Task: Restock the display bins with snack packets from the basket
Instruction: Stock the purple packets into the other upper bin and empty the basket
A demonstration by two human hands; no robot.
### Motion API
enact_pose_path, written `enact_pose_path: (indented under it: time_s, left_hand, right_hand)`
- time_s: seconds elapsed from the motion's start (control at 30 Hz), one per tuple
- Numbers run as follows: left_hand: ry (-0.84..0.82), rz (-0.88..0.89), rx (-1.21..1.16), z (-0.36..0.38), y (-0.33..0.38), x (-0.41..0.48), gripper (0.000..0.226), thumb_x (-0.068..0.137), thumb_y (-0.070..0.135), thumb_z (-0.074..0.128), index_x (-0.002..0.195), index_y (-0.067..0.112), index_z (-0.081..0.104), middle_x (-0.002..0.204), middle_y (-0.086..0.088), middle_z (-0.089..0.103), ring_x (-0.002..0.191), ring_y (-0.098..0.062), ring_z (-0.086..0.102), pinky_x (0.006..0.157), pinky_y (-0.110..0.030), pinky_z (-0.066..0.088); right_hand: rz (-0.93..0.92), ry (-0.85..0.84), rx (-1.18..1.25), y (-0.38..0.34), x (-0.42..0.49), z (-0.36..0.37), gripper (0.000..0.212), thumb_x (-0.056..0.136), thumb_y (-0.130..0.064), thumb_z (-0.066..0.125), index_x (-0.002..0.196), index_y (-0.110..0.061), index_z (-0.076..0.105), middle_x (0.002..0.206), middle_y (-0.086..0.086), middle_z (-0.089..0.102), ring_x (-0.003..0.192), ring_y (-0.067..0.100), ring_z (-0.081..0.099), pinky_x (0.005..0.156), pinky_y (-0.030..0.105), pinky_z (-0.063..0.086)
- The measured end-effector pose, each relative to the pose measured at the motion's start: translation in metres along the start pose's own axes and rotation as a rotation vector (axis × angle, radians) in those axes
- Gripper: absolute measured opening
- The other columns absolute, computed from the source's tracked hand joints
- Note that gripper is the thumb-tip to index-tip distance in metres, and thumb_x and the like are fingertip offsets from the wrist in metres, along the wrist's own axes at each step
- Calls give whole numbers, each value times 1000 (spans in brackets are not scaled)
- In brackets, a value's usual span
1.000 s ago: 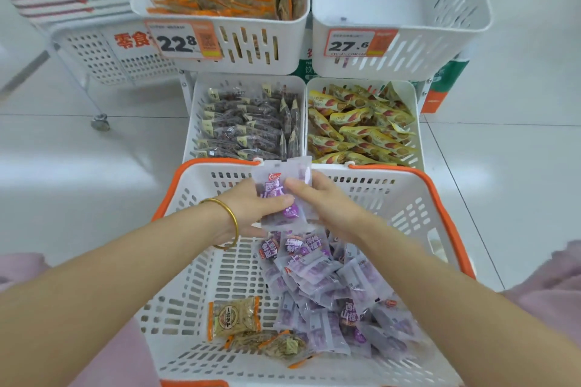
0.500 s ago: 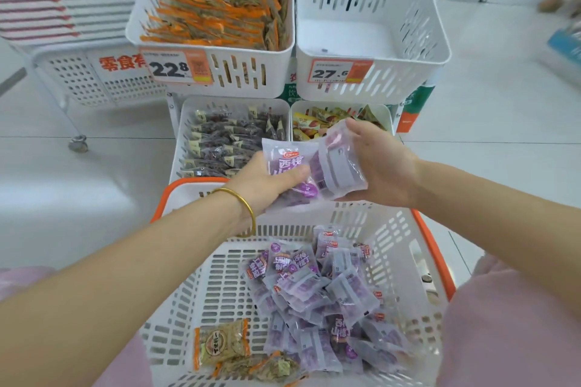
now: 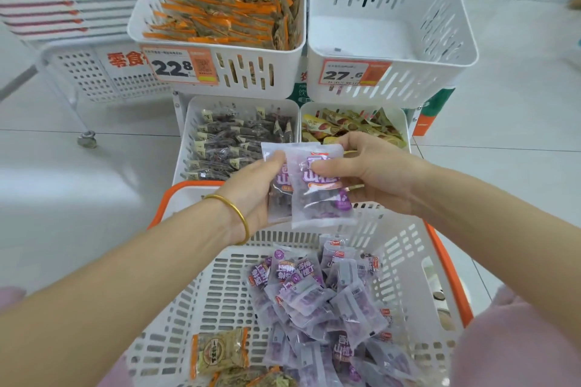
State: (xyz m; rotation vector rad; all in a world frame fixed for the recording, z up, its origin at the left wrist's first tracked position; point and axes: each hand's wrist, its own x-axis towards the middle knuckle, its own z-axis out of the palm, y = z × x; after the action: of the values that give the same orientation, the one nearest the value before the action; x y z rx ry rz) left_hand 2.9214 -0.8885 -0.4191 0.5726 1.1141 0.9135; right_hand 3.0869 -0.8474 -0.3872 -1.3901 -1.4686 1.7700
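The white basket [image 3: 405, 248] is nearest, with purple packets [image 3: 314, 295] piled inside. Over its far rim, the left hand [image 3: 251, 195] and right hand [image 3: 383, 173] each pinch one of two held packets [image 3: 317, 188]. Shiny white floor [image 3: 78, 214] lies around. Farther off, bins [image 3: 424, 63] hold dark snacks [image 3: 235, 141], yellow snacks [image 3: 345, 126] and orange snacks [image 3: 226, 9].

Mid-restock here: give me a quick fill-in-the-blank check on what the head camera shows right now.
1. The left hand and the right hand both hold ____ packets above the basket.
2. The price tag on the empty bin reads ____.
3. The bangle sits on the ____ wrist.
4. The basket's rim is coloured ____.
Missing words: purple; 27.6; left; orange.
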Motion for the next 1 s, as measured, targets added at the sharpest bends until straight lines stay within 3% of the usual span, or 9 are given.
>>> enact_pose_path:
  time_s: [0.13,0.23,0.4,0.53,0.67,0.77,0.87,0.93,1.0]
  left_hand:
    - [-36,-38,-92,-2,5,-1,53,99,47,27,125,13,58,125,-18,60,121,-34,53,79,-46,55]
    - [-62,-8,-41,-1,4,-4,54,99,47,25,126,12,56,118,-15,65,113,-31,59,79,-41,56]
    - [-262,46,22,-2,8,-11,58,92,53,28,131,17,51,123,-12,63,114,-28,60,92,-42,51]
    - [-335,180,130,5,2,-9,50,82,13,64,131,14,49,123,-19,61,111,-34,59,92,-40,51]
    - [-299,267,214,4,1,-4,63,72,-6,68,129,10,48,116,-21,63,103,-34,63,89,-39,53]
    - [-287,297,329,5,9,-2,55,74,-9,66,124,6,50,106,-16,66,95,-27,66,83,-37,56]
    - [-220,370,577,10,22,1,60,66,5,82,118,12,52,106,-3,68,96,-14,66,84,-34,55]
    - [-74,391,713,17,37,8,81,56,20,89,120,17,40,112,3,62,103,-10,62,91,-38,52]
    - [-31,442,761,27,57,17,85,58,21,89,120,22,31,113,4,58,104,-10,61,93,-39,51]
  right_hand:
    - [-3,16,-15,-2,-3,-7,26,82,-18,70,94,-14,47,72,2,68,57,13,65,50,26,54]
    - [-59,51,-68,-6,-4,-12,23,80,-19,72,85,-15,49,76,4,68,68,18,65,56,29,57]
    - [-244,97,-63,-8,-4,-3,22,76,-13,74,79,-15,52,68,0,63,58,11,61,51,25,51]
    - [-331,134,-78,-7,-5,7,22,76,-14,75,84,-11,54,60,-7,58,50,7,58,45,20,48]
    - [-369,251,-364,-11,-4,4,38,75,-32,76,101,-16,54,88,-5,58,67,7,60,51,22,49]
    - [-204,8,-392,-22,-7,-14,59,79,-34,70,131,-30,41,113,-7,56,90,15,66,65,32,59]
    - [-111,-276,-386,-35,-11,-33,56,74,-30,69,126,-29,49,109,0,68,97,18,68,70,37,60]
    - [-137,-274,-403,-46,-8,-44,55,68,-32,70,121,-25,54,100,-1,71,93,19,69,62,30,58]
    - [-184,-204,-411,-62,-2,-57,57,64,-32,71,118,-19,56,96,1,70,87,19,68,53,24,54]
